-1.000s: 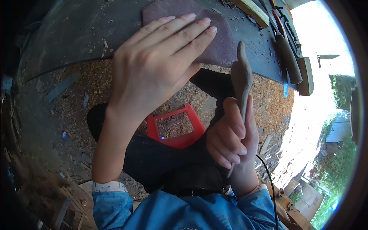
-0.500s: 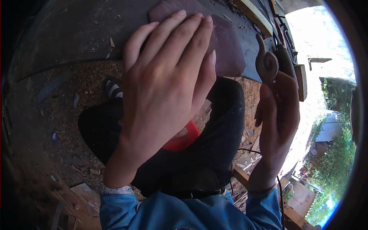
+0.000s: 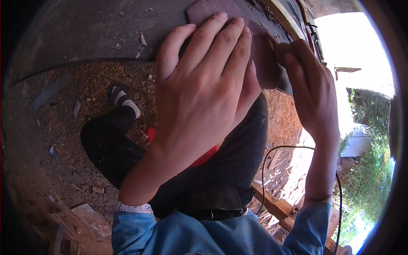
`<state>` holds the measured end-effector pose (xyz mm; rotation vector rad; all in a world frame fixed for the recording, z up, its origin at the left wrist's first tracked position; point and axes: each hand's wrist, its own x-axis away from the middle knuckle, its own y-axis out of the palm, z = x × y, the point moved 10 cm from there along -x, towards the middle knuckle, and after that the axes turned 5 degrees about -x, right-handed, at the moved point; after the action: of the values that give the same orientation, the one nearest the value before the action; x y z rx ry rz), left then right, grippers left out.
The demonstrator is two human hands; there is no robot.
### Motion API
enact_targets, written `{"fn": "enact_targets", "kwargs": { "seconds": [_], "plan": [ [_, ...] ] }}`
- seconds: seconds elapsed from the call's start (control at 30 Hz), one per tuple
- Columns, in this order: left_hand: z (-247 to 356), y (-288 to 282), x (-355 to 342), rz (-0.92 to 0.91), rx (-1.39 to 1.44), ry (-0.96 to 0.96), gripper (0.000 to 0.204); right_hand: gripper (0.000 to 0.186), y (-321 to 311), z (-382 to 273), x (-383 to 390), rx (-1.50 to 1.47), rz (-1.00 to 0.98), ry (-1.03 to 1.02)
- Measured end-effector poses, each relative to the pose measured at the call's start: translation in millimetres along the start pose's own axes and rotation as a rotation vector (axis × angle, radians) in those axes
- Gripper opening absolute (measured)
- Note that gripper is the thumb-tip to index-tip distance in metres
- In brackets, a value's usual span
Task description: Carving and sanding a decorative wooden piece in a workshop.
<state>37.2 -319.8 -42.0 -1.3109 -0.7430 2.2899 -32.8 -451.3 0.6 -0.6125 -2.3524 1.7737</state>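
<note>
Head view: A person in a blue top (image 3: 204, 233) works at a dark counter (image 3: 85, 32), both forearms reaching in from the near side.
Left hand (image 3: 208, 80): Palm down and flat, fingers extended and a little apart, it presses on a reddish-brown abrasive sheet (image 3: 202, 9) without gripping anything.
Abrasive sheet: It lies on the counter toward its near edge, partly covered by the left hand, with one part showing beyond the fingertips and another to their right.
Right hand (image 3: 312, 87): Fingers closed around a brown wooden piece (image 3: 277, 46), it is held low at the right part of the sheet.
Wooden piece: Mostly hidden by the fingers, its tip shows at the sheet's right side; whether it touches the surface cannot be told.
Counter's far right: A pale wooden bar (image 3: 284, 18) lies beside slender tools (image 3: 309, 25), while light chips (image 3: 143, 39) dot the left side.
Below: Dark trousers (image 3: 104, 146), a striped sock (image 3: 125, 101) and part of a red stool (image 3: 205, 158) show above a floor (image 3: 95, 91) strewn with shavings.
Near right: A black cable (image 3: 280, 147) loops past the right forearm.
</note>
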Motion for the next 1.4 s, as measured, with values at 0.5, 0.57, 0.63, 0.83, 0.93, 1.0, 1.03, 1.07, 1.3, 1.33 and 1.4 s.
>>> {"fn": "enact_targets", "kwargs": {
  "seconds": [0.5,0.57,0.63,0.83,0.93,1.0,1.03,1.07,1.3,1.33,1.4],
  "plan": [
    [-4.7,-0.6,3.8,0.084,0.025,-0.019,0.035,0.021,19.5,-33.7,-29.1,0.009,0.147,-0.355],
    [-2.2,-0.9,1.9,0.034,0.01,-0.035,0.036,0.023,18.8,-28.4,-29.4,-0.003,0.171,-0.174],
    [-2.9,-2.5,0.7,-0.005,-0.015,-0.057,0.037,0.017,12.7,-22.1,-21.8,-0.093,0.171,-0.177],
    [3.4,-2.0,-3.1,-0.032,-0.003,-0.007,0.036,0.017,1.7,-6.8,10.4,-0.09,0.141,0.015],
    [2.4,0.8,-4.8,-0.037,-0.03,-0.001,0.036,0.016,12.9,-23.7,-21.6,0.11,0.272,-0.203],
    [0.4,-1.1,-4.4,-0.035,-0.055,0.01,0.035,0.015,12.9,-34.0,-23.6,0.141,0.302,-0.255],
    [-0.5,-2.3,-3.9,-0.029,-0.072,0.01,0.034,0.015,8.8,-34.8,-15.3,0.137,0.311,-0.261],
    [-0.7,-2.7,-2.4,-0.032,-0.069,0.015,0.034,0.018,7.8,-25.7,-3.8,0.11,0.282,-0.196],
    [7.0,-3.5,-5.9,-0.018,-0.035,0.04,0.033,0.02,4.9,-25.5,-15.0,0.172,0.332,-0.171],
    [8.0,-1.5,-6.7,-0.024,-0.048,0.043,0.033,0.021,10.0,-21.5,-34.8,0.189,0.29,-0.119],
    [5.2,-2.4,-4.0,-0.003,-0.048,0.018,0.034,0.026,15.7,-23.2,-43.9,0.223,0.273,-0.124]
  ]
}}
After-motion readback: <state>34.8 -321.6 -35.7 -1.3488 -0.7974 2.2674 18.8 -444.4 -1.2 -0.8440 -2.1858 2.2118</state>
